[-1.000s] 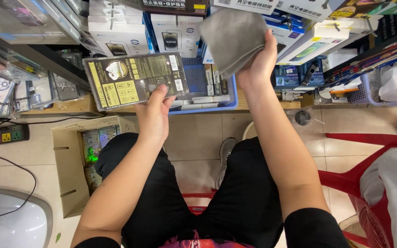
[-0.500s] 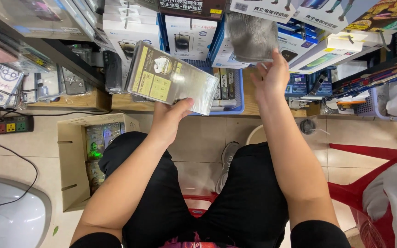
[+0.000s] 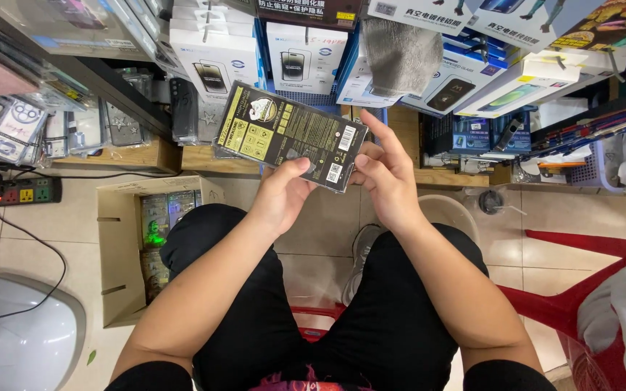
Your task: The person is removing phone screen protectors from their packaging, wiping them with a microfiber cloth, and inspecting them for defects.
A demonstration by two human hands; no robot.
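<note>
Left hand and right hand both grip a flat black package, tilted, above the lap, near a grey cloth on stacked boxes.

Beige tiled floor, glossy. Open cardboard box on floor, lower left of grip. Black power strip far left, cable trailing to grey rounded appliance at bottom left. Wooden shelf edge left of grip, stacked white retail boxes above. Red plastic chair lower right. Bright, even indoor light.
</note>
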